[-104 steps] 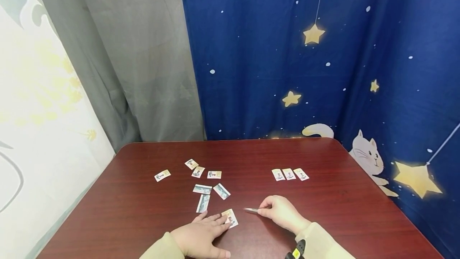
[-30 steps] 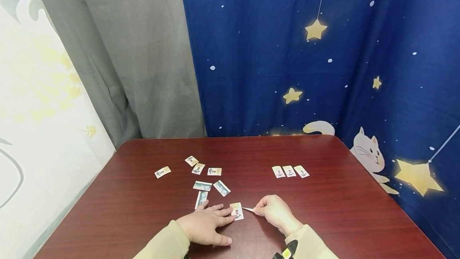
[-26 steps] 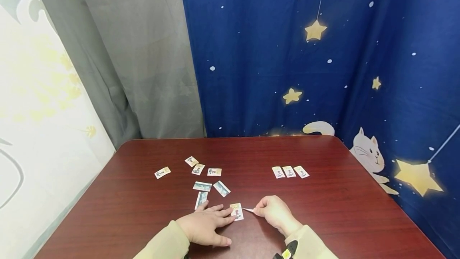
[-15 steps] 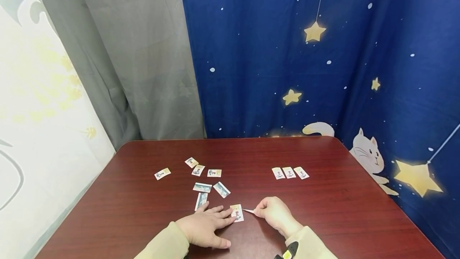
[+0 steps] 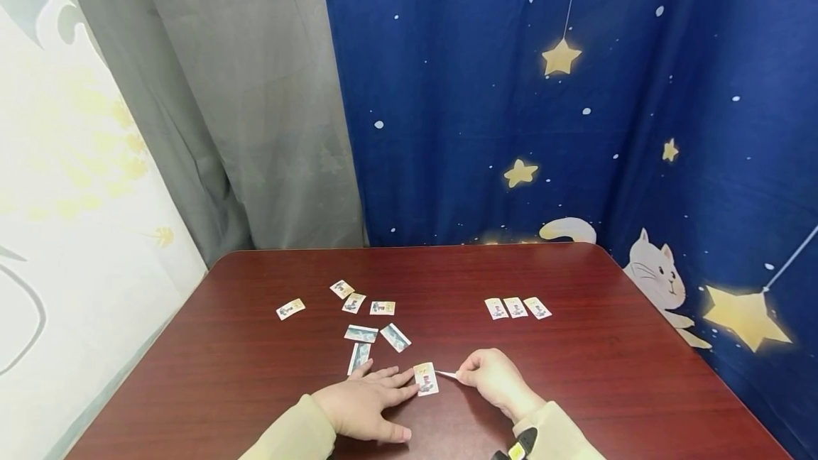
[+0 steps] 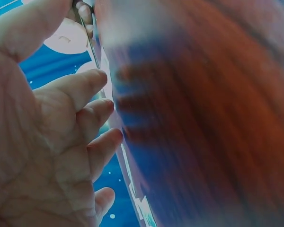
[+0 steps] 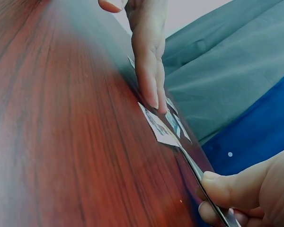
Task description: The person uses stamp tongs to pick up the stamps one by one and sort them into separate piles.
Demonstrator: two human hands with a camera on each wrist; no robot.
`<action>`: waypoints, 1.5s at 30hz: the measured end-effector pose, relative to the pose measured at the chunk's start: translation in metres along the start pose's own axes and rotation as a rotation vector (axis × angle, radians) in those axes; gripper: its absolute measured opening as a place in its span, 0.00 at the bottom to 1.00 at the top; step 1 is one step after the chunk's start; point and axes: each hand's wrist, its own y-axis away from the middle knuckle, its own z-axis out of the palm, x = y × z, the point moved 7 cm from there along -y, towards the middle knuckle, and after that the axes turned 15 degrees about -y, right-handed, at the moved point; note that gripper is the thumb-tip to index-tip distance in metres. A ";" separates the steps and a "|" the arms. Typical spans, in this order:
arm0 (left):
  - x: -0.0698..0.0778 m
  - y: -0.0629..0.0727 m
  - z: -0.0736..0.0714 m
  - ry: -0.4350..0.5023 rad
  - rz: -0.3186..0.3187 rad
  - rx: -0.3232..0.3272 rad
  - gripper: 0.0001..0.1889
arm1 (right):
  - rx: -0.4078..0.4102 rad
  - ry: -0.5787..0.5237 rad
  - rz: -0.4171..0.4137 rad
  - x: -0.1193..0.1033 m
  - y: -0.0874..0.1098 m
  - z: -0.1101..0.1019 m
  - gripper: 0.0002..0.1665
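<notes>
In the head view, my left hand [image 5: 367, 403] lies spread low over the table, fingertips at the left edge of a small printed card [image 5: 426, 379]. My right hand [image 5: 495, 378] pinches a pair of slim tweezers [image 5: 447, 374] between thumb and fingers. Their tip reaches the card's right edge. The right wrist view shows the tweezers [image 7: 197, 172] tapering down to the card [image 7: 157, 126], which lies nearly flat beside the left fingertips. Straight, parted fingers [image 6: 102, 146] show in the left wrist view.
Three blue-grey cards [image 5: 395, 337] lie beyond my left hand, one close to its fingertips. Several yellowish cards [image 5: 383, 308] are scattered farther back left. Three more cards [image 5: 515, 307] form a row at the back right of the reddish-brown table [image 5: 441, 268]. Curtains hang behind it.
Since the earliest frame, the card and left hand have shifted away from me and the tweezers' tip has come to the card's edge. Over the last half second the card has slid slightly right.
</notes>
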 end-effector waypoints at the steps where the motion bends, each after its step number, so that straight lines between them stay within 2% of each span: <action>1: 0.000 0.000 -0.001 0.000 -0.001 0.003 0.37 | -0.001 0.000 0.000 0.001 0.000 -0.001 0.08; 11: -0.014 0.008 -0.003 0.031 -0.039 0.007 0.38 | 0.028 0.054 0.011 0.004 0.000 -0.024 0.09; 18: -0.035 0.012 0.000 0.068 -0.092 0.007 0.39 | 0.042 0.081 0.034 0.010 0.000 -0.039 0.10; 27: -0.080 0.018 0.005 0.115 -0.196 0.039 0.41 | 0.066 0.139 0.072 0.019 -0.001 -0.058 0.11; 34: -0.118 0.025 0.011 0.125 -0.336 0.025 0.42 | 0.080 0.149 0.088 0.024 0.001 -0.071 0.10; 40: -0.151 0.030 0.017 0.177 -0.469 0.035 0.41 | 0.084 0.149 0.102 0.029 0.001 -0.077 0.10; 45: -0.176 0.034 0.022 0.177 -0.563 0.049 0.42 | 0.087 0.151 0.108 0.030 0.002 -0.081 0.10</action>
